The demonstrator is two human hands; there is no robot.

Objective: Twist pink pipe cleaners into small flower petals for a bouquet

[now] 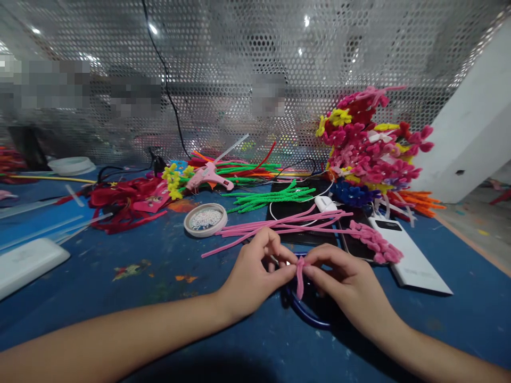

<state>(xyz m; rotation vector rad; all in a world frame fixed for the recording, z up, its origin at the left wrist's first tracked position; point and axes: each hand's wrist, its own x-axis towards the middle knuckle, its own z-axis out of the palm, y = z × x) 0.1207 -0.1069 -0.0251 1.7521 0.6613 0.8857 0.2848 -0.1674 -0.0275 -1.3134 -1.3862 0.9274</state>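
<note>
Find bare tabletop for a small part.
Likely bare: the table between left forearm and blue rim; left, between white slab and left forearm; right, between white power bank and right forearm. Crowded: beyond the left hand and right hand, with pink stems, green stems and flower bunch.

No readable text or numbers, faint marking (421, 273) on white power bank (409, 255), illegible

Bare, slender forearms (131, 335), narrow wrists (221, 307), bare hands (252, 274), slim fingers (329, 257).
</note>
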